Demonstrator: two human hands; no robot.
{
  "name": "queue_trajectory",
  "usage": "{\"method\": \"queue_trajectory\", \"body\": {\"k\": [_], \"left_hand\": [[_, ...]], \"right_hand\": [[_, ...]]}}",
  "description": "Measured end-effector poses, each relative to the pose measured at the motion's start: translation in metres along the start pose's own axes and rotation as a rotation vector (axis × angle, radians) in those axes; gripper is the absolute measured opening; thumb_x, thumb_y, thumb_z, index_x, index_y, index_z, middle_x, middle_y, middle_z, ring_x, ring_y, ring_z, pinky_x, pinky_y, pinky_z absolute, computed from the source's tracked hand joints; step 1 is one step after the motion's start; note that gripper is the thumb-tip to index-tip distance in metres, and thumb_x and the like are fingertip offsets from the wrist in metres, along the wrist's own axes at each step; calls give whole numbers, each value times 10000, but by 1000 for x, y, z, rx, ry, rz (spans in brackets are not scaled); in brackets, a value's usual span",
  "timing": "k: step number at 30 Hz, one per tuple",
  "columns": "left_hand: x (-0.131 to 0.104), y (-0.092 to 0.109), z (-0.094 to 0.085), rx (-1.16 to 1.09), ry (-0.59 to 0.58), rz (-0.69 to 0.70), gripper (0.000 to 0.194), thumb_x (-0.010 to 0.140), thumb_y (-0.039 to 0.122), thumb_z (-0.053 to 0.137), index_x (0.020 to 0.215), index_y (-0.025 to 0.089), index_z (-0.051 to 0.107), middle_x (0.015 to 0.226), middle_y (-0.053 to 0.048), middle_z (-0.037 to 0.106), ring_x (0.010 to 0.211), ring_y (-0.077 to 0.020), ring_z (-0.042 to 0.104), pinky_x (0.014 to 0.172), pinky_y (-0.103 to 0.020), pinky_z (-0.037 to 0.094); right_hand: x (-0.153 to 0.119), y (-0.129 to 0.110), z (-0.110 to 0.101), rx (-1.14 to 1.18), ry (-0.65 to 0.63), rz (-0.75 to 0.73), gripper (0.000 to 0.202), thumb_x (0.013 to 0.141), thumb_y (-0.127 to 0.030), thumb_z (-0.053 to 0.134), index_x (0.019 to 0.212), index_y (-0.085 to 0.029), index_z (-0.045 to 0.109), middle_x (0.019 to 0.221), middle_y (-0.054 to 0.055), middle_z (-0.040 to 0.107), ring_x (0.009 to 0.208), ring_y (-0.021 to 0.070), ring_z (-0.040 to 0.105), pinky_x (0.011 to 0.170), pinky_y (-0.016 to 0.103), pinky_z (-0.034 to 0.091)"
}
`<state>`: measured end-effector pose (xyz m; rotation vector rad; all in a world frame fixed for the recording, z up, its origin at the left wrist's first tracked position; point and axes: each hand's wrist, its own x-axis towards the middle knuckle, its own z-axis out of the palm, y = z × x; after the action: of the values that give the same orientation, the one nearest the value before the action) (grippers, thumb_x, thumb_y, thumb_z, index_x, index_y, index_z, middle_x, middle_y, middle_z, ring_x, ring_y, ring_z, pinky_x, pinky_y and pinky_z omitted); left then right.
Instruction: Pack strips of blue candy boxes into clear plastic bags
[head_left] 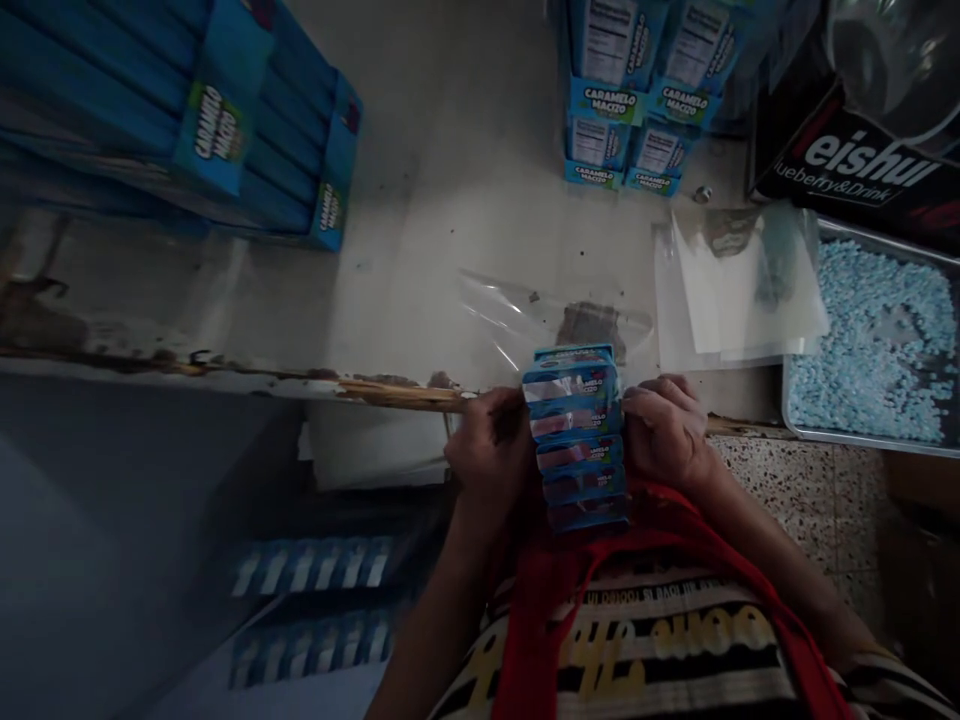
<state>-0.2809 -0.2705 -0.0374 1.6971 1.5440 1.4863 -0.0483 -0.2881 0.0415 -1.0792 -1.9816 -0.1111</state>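
A stack of blue candy boxes (581,455) in clear plastic wrap stands upright against the table's front edge, close to the body. On its left side, my left hand (491,440) has its fingers curled at the clear film (499,320). My right hand (667,425) is on the opposite side, thumb and fingers pinched together at the plastic beside the stack. The film spreads out over the table beyond the boxes.
Large blue boxes (255,130) stand at the back left. More blue packs (630,100) are at the back, beside a black carton (840,150). Clear bags (742,290) lie right, near a metal tray (787,395) of pale blue pieces. Further packs (311,565) sit below left.
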Motion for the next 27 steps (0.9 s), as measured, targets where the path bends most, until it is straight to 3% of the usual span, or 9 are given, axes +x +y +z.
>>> {"method": "queue_trajectory", "body": {"k": [4,7,11,17,22,27], "left_hand": [[-1,10,3,111,-120,181,147,972,293,716,1081,229,793,982,-28,833,884,-211,806,784,-286,604],[-5,16,11,114,-230,85,227,996,344,653,1102,216,807,1027,-62,839,929,-265,811,777,-339,607],[-22,20,22,-54,-246,-52,262,968,401,700,1126,208,778,984,-48,826,850,-229,789,742,-315,604],[-47,22,18,22,-218,47,268,940,455,710,1028,209,770,950,-51,815,864,-223,779,800,-320,608],[-57,23,2,111,-322,74,306,926,478,709,1075,218,771,919,-62,802,801,-238,759,706,-304,577],[-51,21,-7,149,-506,59,179,896,384,671,895,222,749,810,-63,756,713,-223,716,631,-284,526]], "right_hand": [[-11,-4,-20,-102,-36,-84,245,993,-18,547,1085,-246,542,875,-1,759,809,173,647,830,347,506],[-26,-9,-37,-174,-76,-72,231,981,-36,562,968,-261,511,833,-24,740,813,174,617,831,352,477],[-60,-14,-46,-192,-69,50,220,985,-57,574,904,-256,526,720,-52,666,702,164,527,731,355,404],[-94,-7,-32,-252,169,288,232,880,-72,604,790,-255,492,650,-43,532,627,165,486,644,332,377],[-98,-15,-38,-97,22,65,230,960,-26,558,976,-253,519,671,-53,549,639,170,436,672,338,351],[-102,-17,-45,2,-11,6,216,1008,-36,544,1029,-245,495,721,-51,572,649,161,436,669,331,365]]}}
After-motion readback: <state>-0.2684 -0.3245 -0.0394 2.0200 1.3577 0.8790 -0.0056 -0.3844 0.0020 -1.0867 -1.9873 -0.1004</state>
